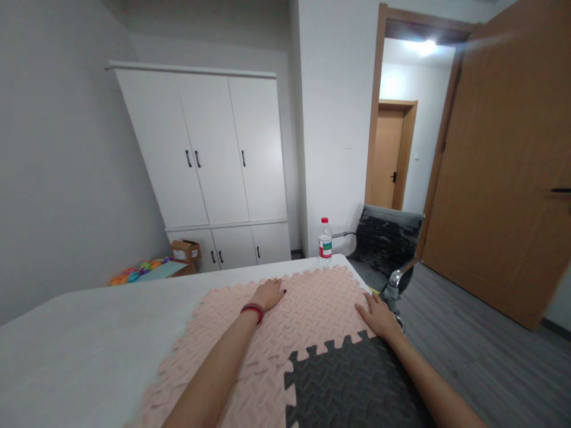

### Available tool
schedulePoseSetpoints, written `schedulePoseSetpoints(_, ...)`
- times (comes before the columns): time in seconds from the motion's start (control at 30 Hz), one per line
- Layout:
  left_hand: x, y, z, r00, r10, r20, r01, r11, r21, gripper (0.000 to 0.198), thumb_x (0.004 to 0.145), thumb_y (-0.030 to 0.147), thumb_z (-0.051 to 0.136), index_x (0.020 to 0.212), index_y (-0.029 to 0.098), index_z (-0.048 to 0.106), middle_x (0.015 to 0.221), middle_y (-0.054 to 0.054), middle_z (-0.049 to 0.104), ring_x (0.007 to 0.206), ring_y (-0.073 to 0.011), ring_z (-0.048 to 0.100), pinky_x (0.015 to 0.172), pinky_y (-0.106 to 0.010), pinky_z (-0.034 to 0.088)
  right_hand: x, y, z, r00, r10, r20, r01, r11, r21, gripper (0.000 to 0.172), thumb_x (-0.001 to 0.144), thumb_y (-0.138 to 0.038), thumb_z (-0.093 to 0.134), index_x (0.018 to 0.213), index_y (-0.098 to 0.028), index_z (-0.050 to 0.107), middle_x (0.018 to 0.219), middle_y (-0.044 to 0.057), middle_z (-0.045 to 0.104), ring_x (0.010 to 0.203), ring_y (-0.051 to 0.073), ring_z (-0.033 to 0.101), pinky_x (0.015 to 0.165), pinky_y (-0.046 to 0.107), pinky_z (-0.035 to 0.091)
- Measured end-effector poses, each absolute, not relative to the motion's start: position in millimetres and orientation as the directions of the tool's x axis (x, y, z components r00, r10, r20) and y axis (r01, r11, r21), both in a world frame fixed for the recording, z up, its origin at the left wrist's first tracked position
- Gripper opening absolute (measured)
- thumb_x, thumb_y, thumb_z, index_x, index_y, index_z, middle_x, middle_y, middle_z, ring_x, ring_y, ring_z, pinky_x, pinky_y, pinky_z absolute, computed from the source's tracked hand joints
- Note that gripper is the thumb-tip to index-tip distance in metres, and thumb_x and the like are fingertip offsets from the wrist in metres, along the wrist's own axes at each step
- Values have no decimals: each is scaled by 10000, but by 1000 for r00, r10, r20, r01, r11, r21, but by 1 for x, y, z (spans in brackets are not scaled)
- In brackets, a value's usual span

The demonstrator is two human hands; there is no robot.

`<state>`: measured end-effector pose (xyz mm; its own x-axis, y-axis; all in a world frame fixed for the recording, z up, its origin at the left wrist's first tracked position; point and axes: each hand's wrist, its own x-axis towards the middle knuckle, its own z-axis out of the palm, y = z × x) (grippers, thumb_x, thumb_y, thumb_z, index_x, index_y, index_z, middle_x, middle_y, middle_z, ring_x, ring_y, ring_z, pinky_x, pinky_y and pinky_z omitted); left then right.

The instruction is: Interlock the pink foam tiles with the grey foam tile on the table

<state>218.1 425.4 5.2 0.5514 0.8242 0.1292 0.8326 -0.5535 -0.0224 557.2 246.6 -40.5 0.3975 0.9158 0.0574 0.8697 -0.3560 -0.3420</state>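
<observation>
Grey mat tile — lower edge off-frame

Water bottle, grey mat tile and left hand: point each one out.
water bottle (325, 245), head view, on its label.
grey mat tile (352, 386), head view, middle of its textured top.
left hand (269, 293), head view, back of the hand, which lies flat on the pink mat.

The left forearm and the right forearm are bare as far as the lower edge of the view. The left hand has a close-fitting wristband, red with a darker strand along it, and its fingernails are painted dark. The right hand is bare at wrist and fingers; its nails are too small to make out.
</observation>
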Motion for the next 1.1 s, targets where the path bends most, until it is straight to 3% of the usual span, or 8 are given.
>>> schedulePoseSetpoints(0.3,250,428,1,414,896,160,910,-408,-69,346,870,365,546,1160,178,530,1212,-81,537,1052,-221,547,876,-449,480,556,246,-39,408,910,73,860,-356,-366,711,843,-622,310,1385,-165,355,1451,149,297,1291,304,332,1012,457,318)
schedulePoseSetpoints(0.6,237,385,14,473,871,133,880,-472,-42,392,874,382,534,1213,189,498,1240,-87,522,1076,-232,537,901,-471,462,556,244,-38,408,909,84,862,-353,-363,648,860,-588,296,1358,-181,385,1428,135,335,1253,291,391,997,451,338)
schedulePoseSetpoints(0.73,217,340,25,591,798,118,804,-594,-12,462,882,427,497,1288,212,444,1387,-95,412,1242,-277,409,1034,-551,304,557,243,-40,410,909,75,861,-359,-360,637,863,-580,289,1355,-188,389,1423,134,341,1240,300,406,982,463,351)
schedulePoseSetpoints(0.83,200,302,23,650,751,116,755,-656,21,521,929,448,331,1399,226,299,1483,-103,291,1353,-261,257,1114,-508,153,558,243,-43,407,910,72,860,-356,-366,637,864,-579,276,1361,-195,379,1430,140,331,1235,310,414,971,480,357)
schedulePoseSetpoints(0.93,187,271,11,659,750,63,747,-662,67,565,932,461,203,1439,214,220,1505,-103,254,1380,-239,213,1117,-459,173,560,245,-47,406,912,65,859,-356,-367,647,862,-577,271,1366,-185,377,1437,152,319,1261,319,385,976,481,351)
schedulePoseSetpoints(1.1,182,251,-8,632,774,39,764,-631,135,596,920,470,175,1453,205,172,1532,-91,157,1404,-255,117,1120,-515,122,564,248,-53,395,917,56,863,-350,-364,665,858,-589,253,1370,-184,380,1439,154,322,1259,321,393,978,492,347)
